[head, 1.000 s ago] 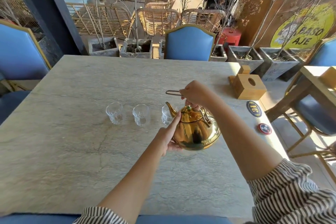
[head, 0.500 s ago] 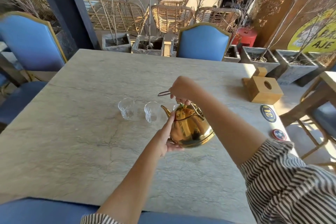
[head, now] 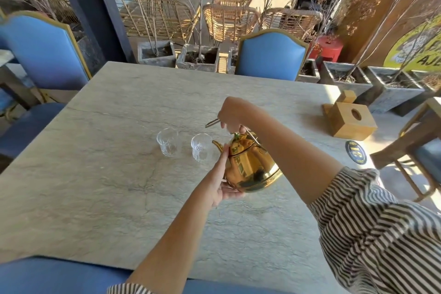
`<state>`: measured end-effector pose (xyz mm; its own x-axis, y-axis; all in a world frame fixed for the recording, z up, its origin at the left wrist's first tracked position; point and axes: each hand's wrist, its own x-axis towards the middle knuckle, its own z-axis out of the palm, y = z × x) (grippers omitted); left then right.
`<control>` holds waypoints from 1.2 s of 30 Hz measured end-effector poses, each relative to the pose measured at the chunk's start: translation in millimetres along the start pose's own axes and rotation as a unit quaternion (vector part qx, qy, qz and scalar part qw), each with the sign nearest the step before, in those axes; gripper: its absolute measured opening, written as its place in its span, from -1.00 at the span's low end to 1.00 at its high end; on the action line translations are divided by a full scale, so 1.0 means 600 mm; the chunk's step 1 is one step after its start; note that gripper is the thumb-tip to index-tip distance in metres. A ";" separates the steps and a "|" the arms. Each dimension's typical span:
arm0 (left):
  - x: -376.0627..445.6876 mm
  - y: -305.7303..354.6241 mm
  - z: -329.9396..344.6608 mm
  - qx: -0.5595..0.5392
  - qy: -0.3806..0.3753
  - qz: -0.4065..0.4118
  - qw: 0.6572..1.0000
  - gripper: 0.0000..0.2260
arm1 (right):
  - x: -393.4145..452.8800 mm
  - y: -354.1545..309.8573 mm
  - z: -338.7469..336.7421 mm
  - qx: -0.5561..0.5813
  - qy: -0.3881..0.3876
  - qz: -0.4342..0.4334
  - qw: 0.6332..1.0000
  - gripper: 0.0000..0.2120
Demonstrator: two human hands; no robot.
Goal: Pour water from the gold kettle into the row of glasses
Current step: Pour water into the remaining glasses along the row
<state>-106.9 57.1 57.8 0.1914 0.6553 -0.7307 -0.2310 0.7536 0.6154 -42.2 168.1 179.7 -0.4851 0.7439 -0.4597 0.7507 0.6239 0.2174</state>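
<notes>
**Two-handed kettle pour, spout at nearest visible glass**

Right hand (head: 232,112) is closed on the wire handle above the gold kettle (head: 250,164), carrying its weight. Left hand (head: 220,182), fingers spread flat, cups the kettle's near-left belly, likely to steady the tilt. Spout points left, tip just beside the near glass (head: 201,147); far glass (head: 167,142) stands further left of the kettle. No stream visible; water level in either glass unclear (any third glass is hidden behind the kettle). All sit on the stone table (head: 95,186).
</notes>
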 end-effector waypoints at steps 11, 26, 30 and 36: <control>-0.013 0.009 0.004 0.003 -0.005 0.015 1.000 -0.39 | -0.005 0.003 -0.024 -0.075 -0.011 -0.031 0.997 -0.59; -0.044 0.018 0.018 -0.008 -0.040 0.028 0.999 -0.18 | -0.011 0.009 -0.049 -0.107 0.026 -0.048 0.993 -0.61; -0.050 0.021 0.023 -0.001 -0.046 0.034 0.998 -0.14 | -0.028 0.009 -0.057 -0.080 0.038 -0.035 0.995 -0.62; -0.052 0.026 0.029 0.015 -0.056 0.037 0.998 -0.11 | -0.050 0.009 -0.072 -0.073 0.050 -0.044 0.995 -0.63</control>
<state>-100.0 49.2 95.3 0.2805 0.7091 -0.6469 -0.2208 0.7036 0.6754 -43.2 159.7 232.0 -0.5936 0.7004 -0.3963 0.6337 0.7104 0.3063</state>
